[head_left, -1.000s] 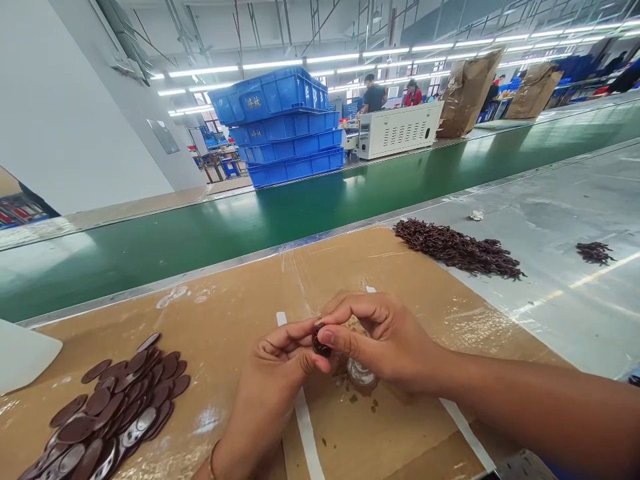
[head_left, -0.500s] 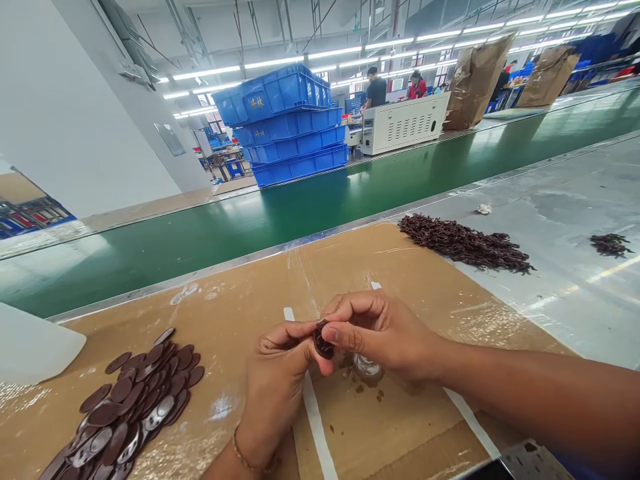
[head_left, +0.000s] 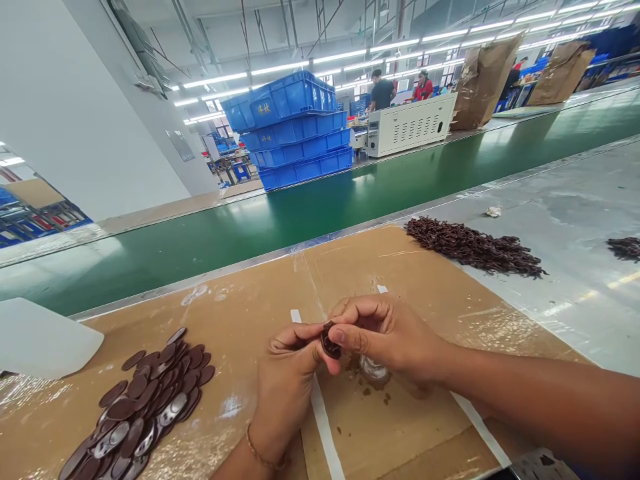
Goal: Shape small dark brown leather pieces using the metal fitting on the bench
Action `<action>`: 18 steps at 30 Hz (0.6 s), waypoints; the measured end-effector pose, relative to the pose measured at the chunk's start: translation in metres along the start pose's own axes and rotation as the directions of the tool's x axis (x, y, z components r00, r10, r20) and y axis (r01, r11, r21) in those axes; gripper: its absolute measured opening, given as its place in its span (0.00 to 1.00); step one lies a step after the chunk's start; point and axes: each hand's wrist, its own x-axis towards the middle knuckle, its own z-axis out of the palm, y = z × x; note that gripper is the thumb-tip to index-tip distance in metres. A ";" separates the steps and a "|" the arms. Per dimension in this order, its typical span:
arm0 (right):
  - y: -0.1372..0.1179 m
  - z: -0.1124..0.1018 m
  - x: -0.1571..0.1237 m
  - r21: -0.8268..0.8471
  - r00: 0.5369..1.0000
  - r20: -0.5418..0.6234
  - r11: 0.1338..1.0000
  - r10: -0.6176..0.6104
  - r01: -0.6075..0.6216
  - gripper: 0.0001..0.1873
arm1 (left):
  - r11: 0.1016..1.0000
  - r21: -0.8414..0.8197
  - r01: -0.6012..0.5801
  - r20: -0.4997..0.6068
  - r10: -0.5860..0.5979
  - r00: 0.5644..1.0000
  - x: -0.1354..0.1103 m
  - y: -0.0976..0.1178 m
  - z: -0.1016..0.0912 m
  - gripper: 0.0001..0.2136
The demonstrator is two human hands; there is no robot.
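Note:
My left hand (head_left: 285, 373) and my right hand (head_left: 385, 333) meet over a cardboard sheet (head_left: 240, 313) and pinch one small dark brown piece (head_left: 330, 341) between thumbs and fingertips. Both hands are closed on it. Under my right hand a small clear round thing (head_left: 374, 369) lies on the cardboard with brown crumbs around it. A heap of brown oval discs (head_left: 145, 407), some with shiny undersides, lies to the left of my left hand.
A long pile of small dark brown parts (head_left: 475, 247) lies on the grey table to the right, a smaller pile (head_left: 625, 248) farther right. A green conveyor belt (head_left: 300, 207) runs behind. Stacked blue crates (head_left: 290, 130), a white machine (head_left: 410, 123) and two people stand beyond. A white sheet (head_left: 45, 340) lies left.
The hands have kept their pinch on the brown piece and barely moved. The view has shifted a little, so everything sits slightly right of before.

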 end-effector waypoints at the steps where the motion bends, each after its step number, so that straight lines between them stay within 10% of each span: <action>1: 0.000 0.000 0.000 0.006 1.000 0.001 1.000 0.003 -0.003 0.11 | 1.000 -0.001 -0.002 -0.004 0.002 1.000 0.000 0.000 0.000 0.11; 18: -0.014 -0.001 -0.002 -0.286 0.999 -0.029 0.957 0.031 -0.038 0.16 | 0.996 -0.090 0.016 -0.012 -0.017 1.000 -0.005 0.005 0.006 0.09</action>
